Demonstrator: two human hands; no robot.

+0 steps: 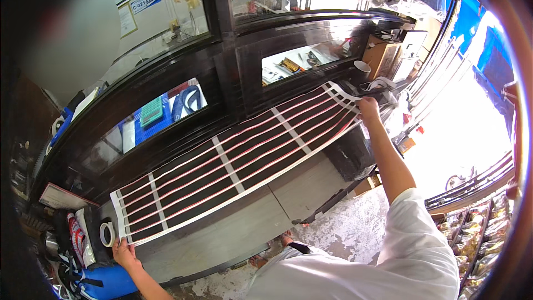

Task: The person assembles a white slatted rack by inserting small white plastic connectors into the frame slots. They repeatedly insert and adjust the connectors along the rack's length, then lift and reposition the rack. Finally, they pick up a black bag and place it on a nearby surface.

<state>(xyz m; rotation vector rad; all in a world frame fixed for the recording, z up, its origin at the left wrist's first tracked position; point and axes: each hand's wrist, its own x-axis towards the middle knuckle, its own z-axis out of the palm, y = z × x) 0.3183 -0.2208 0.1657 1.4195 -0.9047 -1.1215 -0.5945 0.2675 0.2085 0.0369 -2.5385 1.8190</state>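
A long striped sheet [258, 158] stretches slantwise over the counter, from the lower left up to the right. It is black with thin red and white lines along its length, grey bands across it and white strips at its edges. My left hand [125, 253] has its fingers closed on the near left corner. With my arm stretched out, my right hand [367, 108] pinches the white strip at the far right end. Close to my left hand, a roll of white tape [103, 234] stands on its edge.
The grey counter top [222, 236] shows in front of the sheet, with dark-framed glass behind. A black box [351, 153] sits under the sheet's right part. A blue bag [108, 282] lies at lower left. A white cup [362, 66] and a wooden box [382, 55] stand at far right.
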